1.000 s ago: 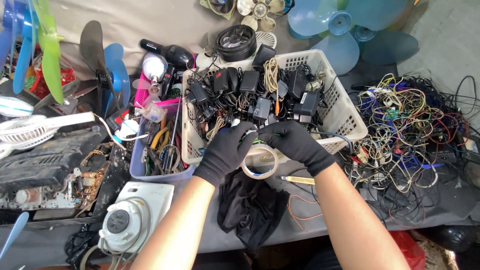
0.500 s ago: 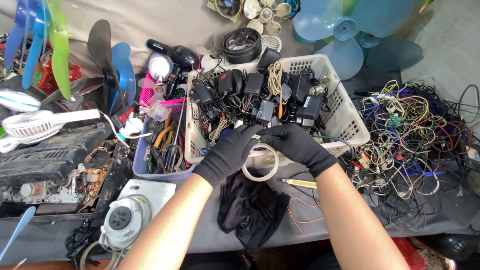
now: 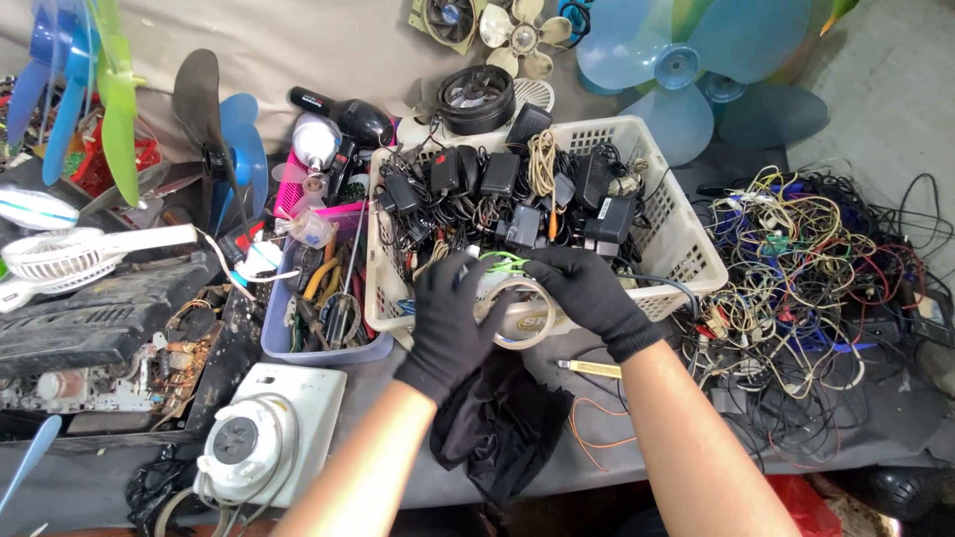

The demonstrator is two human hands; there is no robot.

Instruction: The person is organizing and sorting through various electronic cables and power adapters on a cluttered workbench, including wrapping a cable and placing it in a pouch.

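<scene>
Both gloved hands have shifted a little toward the white basket [image 3: 686, 249] since a second ago, and the roll of clear tape [image 3: 517, 313] now sits right at its front rim rather than just below it. Left hand [image 3: 453, 318] curls over the roll's left side, fingers wrapped across the ring. Right hand [image 3: 587, 288] closes on the roll's upper right edge, thumb and fingers pressed together there as if pinching the tape's loose end, though the end itself is too small to make out. Held between the two palms, the roll is tilted, its open face turned up toward the camera, so its axis points roughly up and away from the basket's front wall. Neither hand is clearly nearer; each touches it. Black power adapters [image 3: 517, 189] fill the basket behind; a black cloth [image 3: 497, 418] lies just in front of it.
</scene>
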